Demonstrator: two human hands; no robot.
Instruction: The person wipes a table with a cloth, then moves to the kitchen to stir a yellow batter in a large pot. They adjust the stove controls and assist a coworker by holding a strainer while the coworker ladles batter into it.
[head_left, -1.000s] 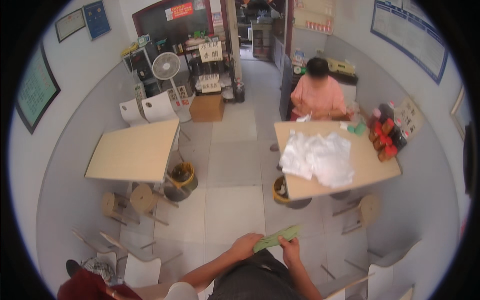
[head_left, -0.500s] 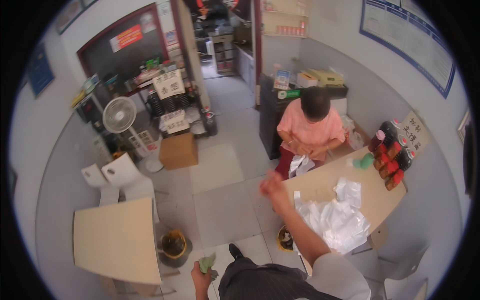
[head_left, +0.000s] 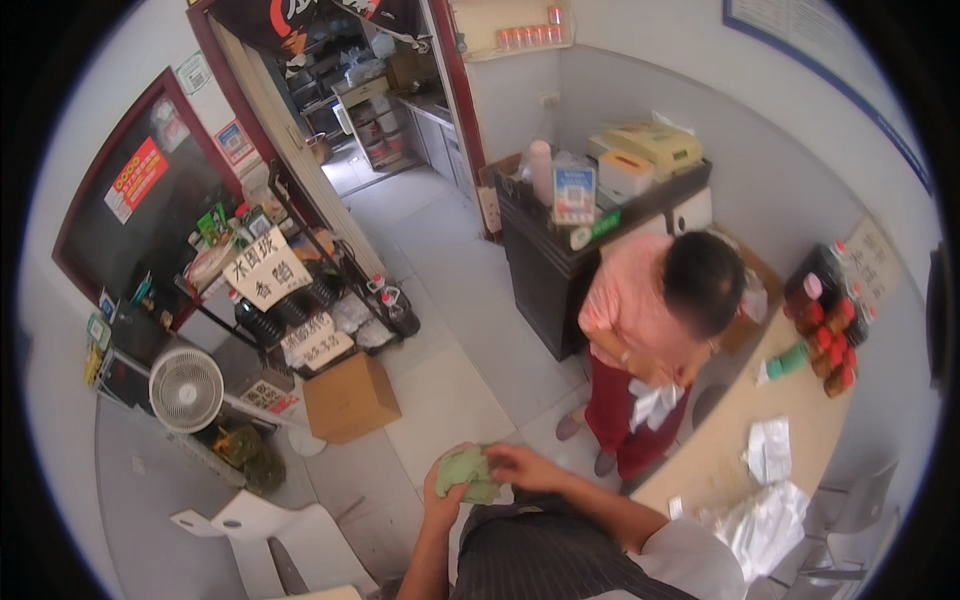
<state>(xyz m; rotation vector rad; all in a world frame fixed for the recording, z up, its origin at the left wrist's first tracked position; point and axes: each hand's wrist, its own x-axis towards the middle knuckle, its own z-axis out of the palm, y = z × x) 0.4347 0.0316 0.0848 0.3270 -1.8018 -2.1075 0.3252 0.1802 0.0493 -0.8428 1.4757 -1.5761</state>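
A crumpled light green cloth [head_left: 466, 470] is bunched in front of my body, above the striped dark apron. My left hand [head_left: 441, 496] is closed round its left side, thumb lying over the front. From the right, my right hand [head_left: 522, 468] meets the cloth's other edge with curled fingers that seem to pinch it; the fingertips are partly hidden. Ahead and to the right a person in a pink top [head_left: 630, 290] looks down, with white plastic film [head_left: 655, 403] in their hands.
At the right, a pale table [head_left: 690, 472] carries white plastic bags [head_left: 765, 535], green rolls [head_left: 788, 360] and red-capped jars [head_left: 828, 345]. A dark counter [head_left: 540, 275] is by the doorway. Toward the left are a cardboard box [head_left: 352, 398], a fan [head_left: 187, 390] and white chairs [head_left: 290, 545].
My view has turned and moved forward. The cloth rose from low at my left to my front; my right hand came back from its outstretched position to the cloth. The person appears to have stood up.
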